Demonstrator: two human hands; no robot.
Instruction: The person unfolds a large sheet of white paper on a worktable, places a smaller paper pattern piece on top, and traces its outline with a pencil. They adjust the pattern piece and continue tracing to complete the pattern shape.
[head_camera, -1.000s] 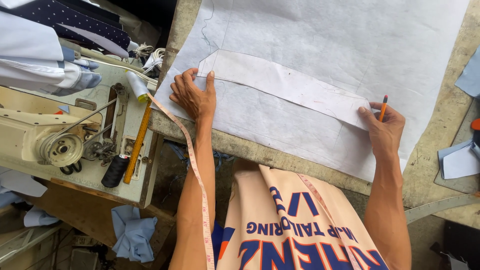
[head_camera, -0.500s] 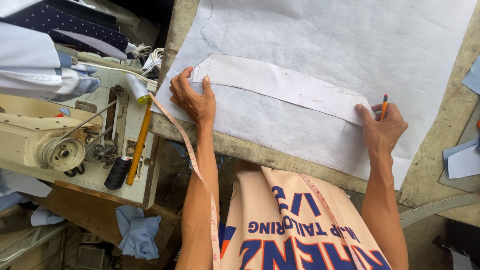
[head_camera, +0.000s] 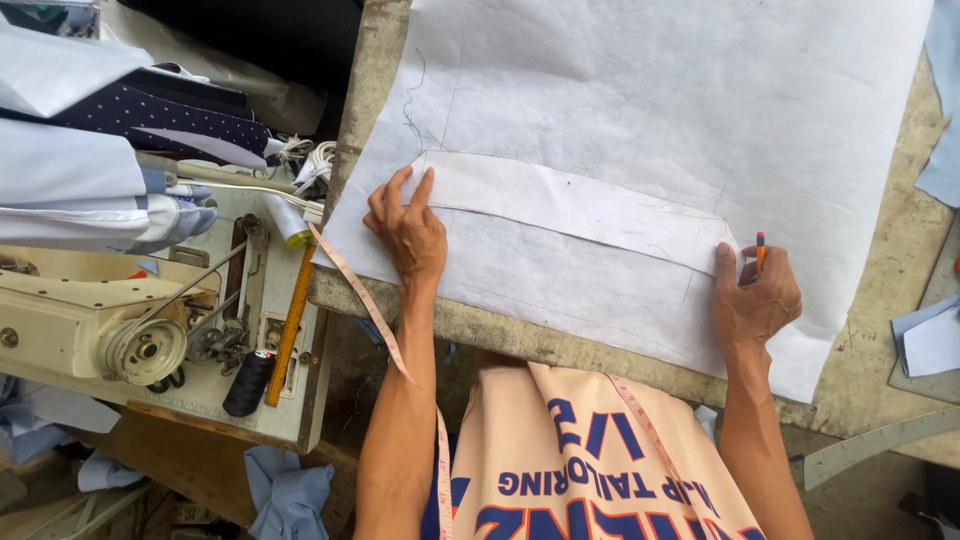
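Left hand, fingers spread flat, pins long paper pattern strip to white fabric. Right hand pinches orange pencil at strip's opp. end (tape measure hangs nearby).

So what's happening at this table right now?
A person is working on a big white sheet spread over a worn table. Their left hand presses flat on one end of a long white pattern strip lying on the sheet. Their right hand grips a red pencil at the strip's other end. A measuring tape hangs across the left arm, and a sewing machine stands alongside.
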